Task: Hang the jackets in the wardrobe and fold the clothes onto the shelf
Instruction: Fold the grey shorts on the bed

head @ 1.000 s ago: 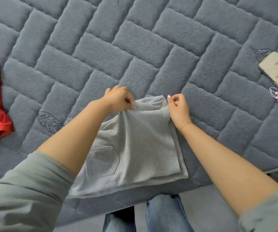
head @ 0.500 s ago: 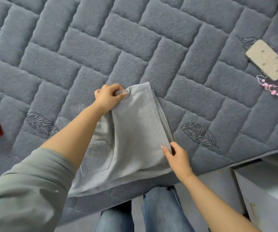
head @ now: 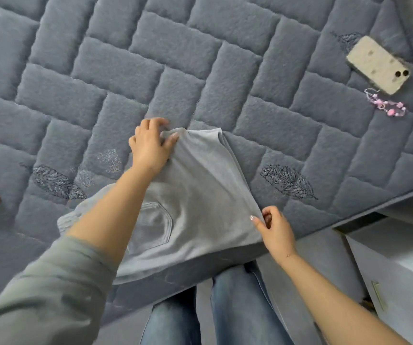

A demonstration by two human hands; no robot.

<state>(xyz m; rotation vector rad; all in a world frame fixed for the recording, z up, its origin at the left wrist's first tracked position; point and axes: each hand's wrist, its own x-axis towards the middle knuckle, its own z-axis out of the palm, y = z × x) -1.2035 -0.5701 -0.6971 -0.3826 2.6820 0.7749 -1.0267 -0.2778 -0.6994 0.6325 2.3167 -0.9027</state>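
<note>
grey garment (head: 200,195) pinched between hands (head: 150,145)

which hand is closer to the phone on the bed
Right. The right hand, pinching the grey garment, lies below the phone; the left hand is farther off.

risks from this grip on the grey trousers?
1. The folded grey trousers overhang the near edge of the bed; they may slide off if released.
2. The left hand and right hand each pinch only a corner, so lifting could let the stacked layers fan open.
3. The phone lies near the bed's far corner; tugging the cover might shift it.
</note>
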